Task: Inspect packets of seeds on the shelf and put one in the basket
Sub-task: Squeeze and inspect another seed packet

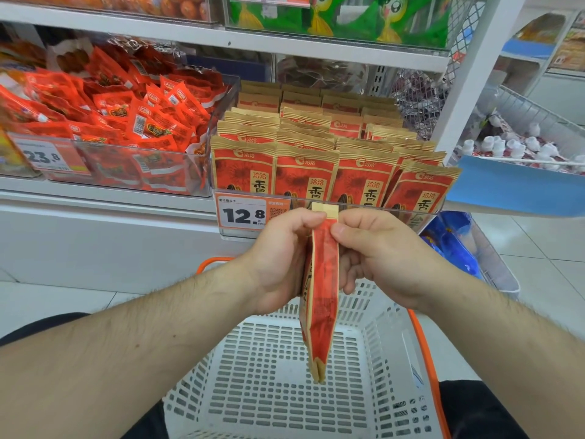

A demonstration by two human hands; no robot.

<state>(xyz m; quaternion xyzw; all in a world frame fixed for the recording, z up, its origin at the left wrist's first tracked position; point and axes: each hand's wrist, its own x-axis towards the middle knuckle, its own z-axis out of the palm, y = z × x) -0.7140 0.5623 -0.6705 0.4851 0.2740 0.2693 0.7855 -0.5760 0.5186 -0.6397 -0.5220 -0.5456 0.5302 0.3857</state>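
Note:
A red and tan seed packet hangs edge-on between my two hands, above the white perforated basket with orange handles. My left hand grips the packet's upper left side, fingers curled round it. My right hand pinches its top from the right with thumb and fingers. On the shelf behind stand several rows of the same seed packets in a clear tray, above a price tag reading 12.8.
A clear bin of small red snack packs sits left of the seed tray. Green bags fill the shelf above. To the right, a wire rack holds small white bottles, with blue packs lower down. White tiled floor lies around the basket.

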